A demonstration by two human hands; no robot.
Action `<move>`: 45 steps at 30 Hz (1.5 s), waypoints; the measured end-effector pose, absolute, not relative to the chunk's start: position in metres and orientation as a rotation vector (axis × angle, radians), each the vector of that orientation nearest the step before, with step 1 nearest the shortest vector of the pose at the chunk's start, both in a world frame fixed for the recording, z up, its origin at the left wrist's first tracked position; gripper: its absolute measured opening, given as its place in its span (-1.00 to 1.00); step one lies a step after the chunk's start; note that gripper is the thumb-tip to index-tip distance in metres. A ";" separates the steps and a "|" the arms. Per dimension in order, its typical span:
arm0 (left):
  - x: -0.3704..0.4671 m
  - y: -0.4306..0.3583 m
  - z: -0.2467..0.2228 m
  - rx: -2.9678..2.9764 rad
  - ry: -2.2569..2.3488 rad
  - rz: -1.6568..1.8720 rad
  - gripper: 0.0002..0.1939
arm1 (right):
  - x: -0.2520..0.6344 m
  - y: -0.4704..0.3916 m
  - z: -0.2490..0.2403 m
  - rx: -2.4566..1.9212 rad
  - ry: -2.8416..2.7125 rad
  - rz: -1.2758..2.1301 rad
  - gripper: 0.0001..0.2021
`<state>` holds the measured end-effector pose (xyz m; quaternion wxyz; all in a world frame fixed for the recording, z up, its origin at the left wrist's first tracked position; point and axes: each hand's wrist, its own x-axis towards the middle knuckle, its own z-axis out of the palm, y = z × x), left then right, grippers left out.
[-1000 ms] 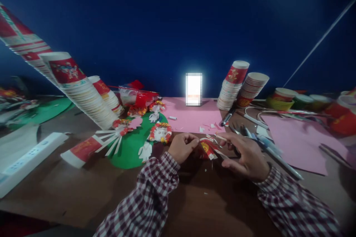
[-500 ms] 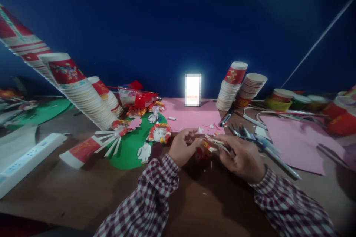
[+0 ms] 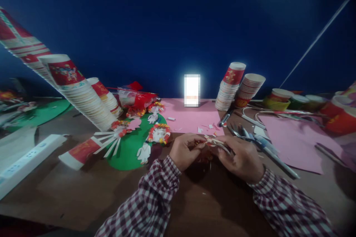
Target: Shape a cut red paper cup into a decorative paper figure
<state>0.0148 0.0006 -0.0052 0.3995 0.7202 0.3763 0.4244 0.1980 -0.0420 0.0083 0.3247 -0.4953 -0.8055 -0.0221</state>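
Note:
My left hand (image 3: 184,150) and my right hand (image 3: 239,156) meet over the brown table (image 3: 83,189), both pinching a small red-and-white cut paper cup piece (image 3: 211,141) with white strips sticking out. Most of that piece is hidden between my fingers. Both sleeves are checked maroon and white. Just left of my left hand lies a green paper sheet (image 3: 126,152) carrying several cut-cup figures, among them a round red-and-yellow one (image 3: 159,133).
Leaning stacks of paper cups (image 3: 80,94) stand at left and two shorter stacks (image 3: 239,87) at back right. Pink paper (image 3: 191,118) lies behind my hands, another pink sheet (image 3: 297,140) at right. Pens and scissors (image 3: 261,144) lie beside my right hand. A white power strip (image 3: 25,161) sits far left.
My hands have drawn closer together around the paper cup piece, and its red side has turned inward, out of sight.

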 end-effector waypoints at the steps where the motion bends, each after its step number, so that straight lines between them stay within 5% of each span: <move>1: 0.015 0.002 -0.007 1.759 0.967 1.077 -0.85 | 0.198 -0.042 0.009 -1.292 -2.116 -0.046 -0.72; 14: 0.010 0.014 -0.009 1.512 1.094 1.065 -0.77 | 0.188 -0.053 0.016 -1.074 -2.331 0.177 -0.77; 35: 0.010 0.018 -0.021 1.459 1.054 1.051 -0.82 | 0.183 -0.061 0.019 -0.934 -2.461 -0.016 -0.77; 41: 0.012 0.015 -0.022 1.415 1.029 1.014 -0.77 | 0.185 -0.061 0.021 -0.851 -2.376 0.119 -0.55; 45: 0.018 0.006 -0.017 1.464 0.988 1.007 -0.82 | 0.188 -0.056 0.015 -1.154 -2.068 0.016 -0.75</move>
